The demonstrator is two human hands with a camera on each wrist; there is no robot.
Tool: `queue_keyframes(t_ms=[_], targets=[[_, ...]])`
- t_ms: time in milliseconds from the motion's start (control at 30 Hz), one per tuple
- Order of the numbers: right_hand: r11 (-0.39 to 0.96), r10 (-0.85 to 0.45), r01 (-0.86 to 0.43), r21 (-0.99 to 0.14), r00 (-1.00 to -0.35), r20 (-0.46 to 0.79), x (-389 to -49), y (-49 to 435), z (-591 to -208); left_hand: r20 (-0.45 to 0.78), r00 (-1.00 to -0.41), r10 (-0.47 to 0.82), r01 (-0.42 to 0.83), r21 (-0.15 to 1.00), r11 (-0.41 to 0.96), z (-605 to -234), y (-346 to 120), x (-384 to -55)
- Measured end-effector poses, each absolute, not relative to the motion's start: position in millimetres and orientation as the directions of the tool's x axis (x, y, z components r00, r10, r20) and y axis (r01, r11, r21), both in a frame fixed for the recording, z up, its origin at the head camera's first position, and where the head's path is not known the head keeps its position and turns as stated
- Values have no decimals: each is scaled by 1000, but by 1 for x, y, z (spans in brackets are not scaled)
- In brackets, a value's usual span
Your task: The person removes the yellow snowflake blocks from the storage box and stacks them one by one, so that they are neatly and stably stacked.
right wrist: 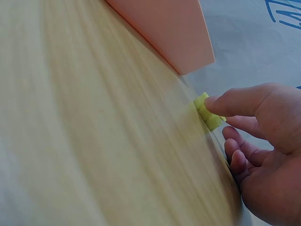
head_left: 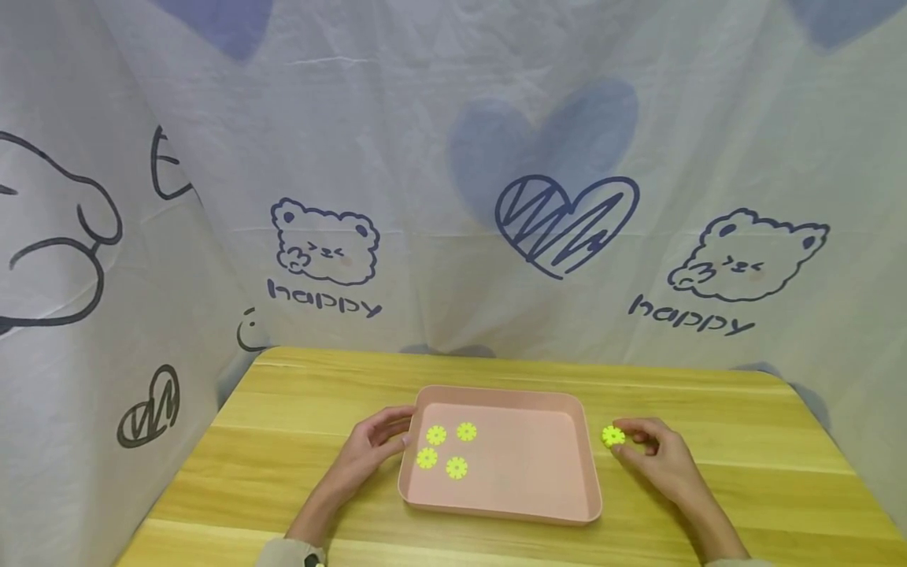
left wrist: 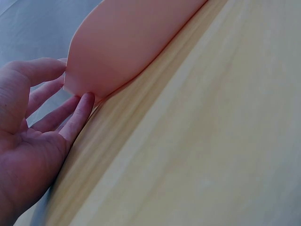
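A shallow pink tray (head_left: 524, 465) lies on the table between the two hands. My left hand (head_left: 375, 445) touches its left wall, fingers extended and spread along the edge. The left wrist view shows the fingers (left wrist: 77, 113) against the tray's pink side (left wrist: 122, 47). To the right of the tray, my right hand (head_left: 659, 457) pinches a bright yellow notched disc (head_left: 612, 436) between thumb and fingers. Up close, the yellow disc (right wrist: 207, 113) looks thick, held low by the table surface. Several matching yellow discs (head_left: 457, 468) lie flat in the tray's left part.
The wooden table (head_left: 298, 394) has light, streaky grain and rounded back corners. Behind and to the left hangs a pale cloth (head_left: 439, 276) printed with hearts, bear faces and lettering. The tray's raised wall (head_left: 590, 465) stands between its inside and my right hand.
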State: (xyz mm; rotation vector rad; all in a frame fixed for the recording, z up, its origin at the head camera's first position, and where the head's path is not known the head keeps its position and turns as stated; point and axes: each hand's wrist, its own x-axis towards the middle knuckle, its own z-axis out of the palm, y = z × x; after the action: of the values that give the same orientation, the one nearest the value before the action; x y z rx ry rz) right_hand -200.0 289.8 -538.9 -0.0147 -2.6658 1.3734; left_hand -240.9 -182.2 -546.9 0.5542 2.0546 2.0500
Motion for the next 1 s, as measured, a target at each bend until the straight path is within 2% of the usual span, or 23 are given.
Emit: queue_keyframes(t_ms=[800,1000], targets=[[603,64,-83,-794,-986,152,-200,290,-538,109,-915,389,114,993,-9,-545,-182,-241],[595,74,-57,-802,-989,125,-200,290,-539,125,-910,395,124,992,-28,-546,-182,-241]])
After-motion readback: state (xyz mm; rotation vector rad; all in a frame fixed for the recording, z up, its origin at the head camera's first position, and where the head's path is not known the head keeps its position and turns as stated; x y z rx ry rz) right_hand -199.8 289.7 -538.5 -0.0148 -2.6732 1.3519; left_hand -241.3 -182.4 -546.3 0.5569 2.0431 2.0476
